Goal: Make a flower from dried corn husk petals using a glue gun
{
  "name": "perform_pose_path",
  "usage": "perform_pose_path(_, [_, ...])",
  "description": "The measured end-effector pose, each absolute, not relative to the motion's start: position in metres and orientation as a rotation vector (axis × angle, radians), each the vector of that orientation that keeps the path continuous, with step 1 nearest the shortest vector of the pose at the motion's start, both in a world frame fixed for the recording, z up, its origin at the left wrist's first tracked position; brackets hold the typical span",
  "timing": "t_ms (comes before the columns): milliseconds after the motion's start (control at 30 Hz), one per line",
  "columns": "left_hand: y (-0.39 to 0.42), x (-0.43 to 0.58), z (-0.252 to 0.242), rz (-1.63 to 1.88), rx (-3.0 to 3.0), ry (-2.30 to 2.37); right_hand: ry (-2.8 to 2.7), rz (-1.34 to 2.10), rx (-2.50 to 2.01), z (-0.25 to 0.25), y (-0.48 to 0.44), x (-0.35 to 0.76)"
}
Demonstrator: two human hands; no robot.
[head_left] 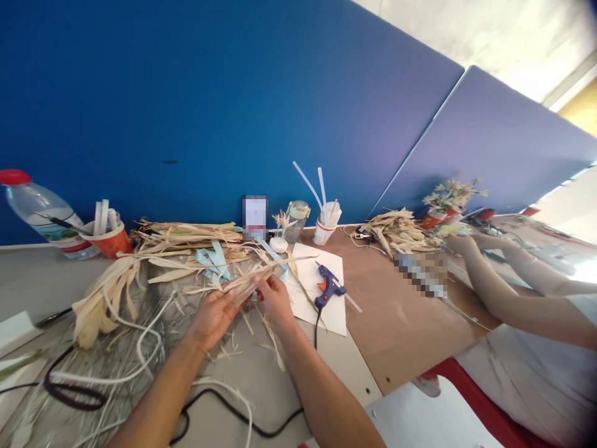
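My left hand (212,318) grips one end of a pale, dried corn husk (247,284) over the table. My right hand (277,300) pinches the same husk farther along, thumb against fingers. Thin husk shreds (227,353) lie scattered below my hands. Just right of my right hand, a blue glue gun (332,286) with an orange trigger rests on a white sheet (333,323). Light blue ribbon (214,260) lies behind my hands, among long dried husks (196,233). A wide husk piece (100,305) is to the left.
White and black cables (148,348) loop across the left side. Along the blue partition stand a bottle (44,211), an orange cup (108,239), a phone (255,214), a jar (297,221) and a cup with glue sticks (324,230). A co-worker's arms (494,280) reach in at right.
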State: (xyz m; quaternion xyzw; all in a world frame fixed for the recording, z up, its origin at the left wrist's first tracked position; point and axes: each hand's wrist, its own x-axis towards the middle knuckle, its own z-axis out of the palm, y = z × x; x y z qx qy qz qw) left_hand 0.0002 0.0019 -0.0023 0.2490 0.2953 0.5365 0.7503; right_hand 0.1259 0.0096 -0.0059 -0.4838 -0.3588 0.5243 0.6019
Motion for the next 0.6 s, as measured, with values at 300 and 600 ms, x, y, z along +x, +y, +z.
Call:
perform_pose_path(300, [0.0046, -0.0051, -0.0047, 1.164, 0.528, 0.621, -0.647, 1.337, -0.946, -0.0105, 0.0134, 0.1306])
perform_pose_path(600, [0.0071, -0.0075, -0.0081, 1.162, 0.484, 0.615, -0.63, 1.321, -0.971, -0.0079, 0.0143, 0.1342])
